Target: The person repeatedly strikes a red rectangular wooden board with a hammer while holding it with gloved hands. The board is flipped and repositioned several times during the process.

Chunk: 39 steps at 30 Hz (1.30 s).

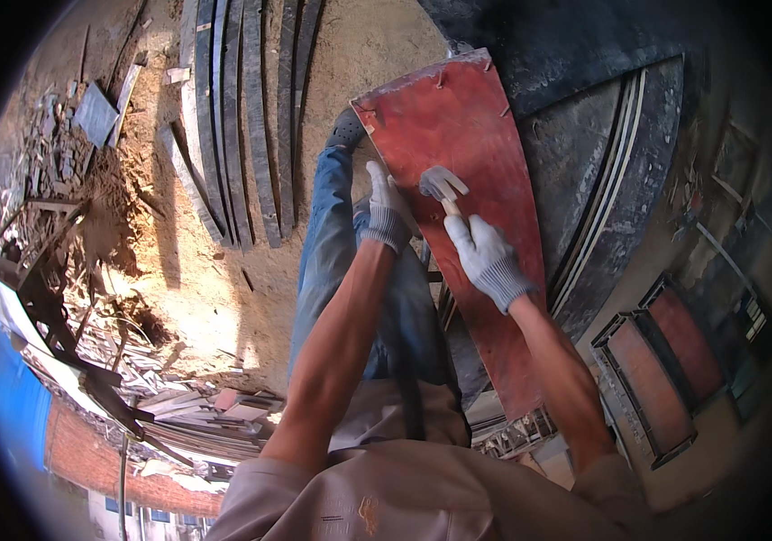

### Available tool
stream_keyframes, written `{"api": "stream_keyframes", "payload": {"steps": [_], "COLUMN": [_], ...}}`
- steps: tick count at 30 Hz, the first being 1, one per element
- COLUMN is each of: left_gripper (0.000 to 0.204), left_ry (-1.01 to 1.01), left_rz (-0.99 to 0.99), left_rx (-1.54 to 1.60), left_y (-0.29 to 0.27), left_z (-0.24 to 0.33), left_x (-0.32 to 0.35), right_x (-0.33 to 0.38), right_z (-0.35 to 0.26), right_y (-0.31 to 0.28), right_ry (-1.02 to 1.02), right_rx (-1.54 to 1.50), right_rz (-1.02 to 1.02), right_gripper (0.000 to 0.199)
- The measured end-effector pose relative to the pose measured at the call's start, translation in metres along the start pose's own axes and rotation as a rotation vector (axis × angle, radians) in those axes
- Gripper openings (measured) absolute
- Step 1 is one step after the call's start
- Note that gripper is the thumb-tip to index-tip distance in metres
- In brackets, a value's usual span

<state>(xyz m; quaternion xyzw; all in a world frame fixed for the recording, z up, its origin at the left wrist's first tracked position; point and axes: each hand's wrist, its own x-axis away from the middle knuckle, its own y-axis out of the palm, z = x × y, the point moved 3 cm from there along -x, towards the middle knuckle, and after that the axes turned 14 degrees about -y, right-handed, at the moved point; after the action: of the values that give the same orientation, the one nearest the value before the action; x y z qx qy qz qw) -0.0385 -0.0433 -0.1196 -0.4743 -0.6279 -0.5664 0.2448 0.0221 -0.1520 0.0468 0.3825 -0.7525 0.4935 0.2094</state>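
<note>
Shows dark panels point(575, 153) on the right and, slanting between them and the legs point(327, 225), a long red board point(485, 162), probably placed so near to bring its face within reach of both arms. Has the left hand point(386, 200), gloved, at the board's left edge, apparently for steadying, and, apart from it, the right hand point(483, 252), gloved too, clamped on a hammer point(440, 183) by the handle, fairly close to the head, perhaps for control. Hides most of the board's support underneath, and some of its right edge behind the right forearm point(557, 370). Cannot tell whether curled under or merely pressed, at the left fingers. Loses the handle's butt. Leaves small marks point(441, 79) up top too blurred to identify.
</note>
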Motion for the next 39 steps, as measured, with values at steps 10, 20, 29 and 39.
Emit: {"api": "stream_keyframes", "payload": {"steps": [10, 20, 29, 39], "left_gripper": [0.096, 0.105, 0.102, 0.062], "left_ry": [-0.060, -0.031, -0.094, -0.141], "left_rz": [0.067, -0.002, 0.004, -0.176], "left_rx": [-0.171, -0.102, -0.002, 0.195], "left_y": [-0.015, -0.010, -0.005, -0.027], "left_z": [0.002, 0.003, 0.003, -0.005], "left_x": [-0.002, -0.002, 0.000, -0.043], "right_x": [0.017, 0.017, 0.011, -0.043], "right_z": [0.052, 0.042, 0.052, -0.013], "right_y": [0.054, 0.032, 0.051, -0.021], "right_ry": [-0.093, -0.677, -0.710, -0.156], "right_rx": [0.046, -0.016, 0.023, -0.357], "right_rz": [0.162, 0.598, 0.471, 0.043], "right_gripper": [0.046, 0.045, 0.048, 0.056]}}
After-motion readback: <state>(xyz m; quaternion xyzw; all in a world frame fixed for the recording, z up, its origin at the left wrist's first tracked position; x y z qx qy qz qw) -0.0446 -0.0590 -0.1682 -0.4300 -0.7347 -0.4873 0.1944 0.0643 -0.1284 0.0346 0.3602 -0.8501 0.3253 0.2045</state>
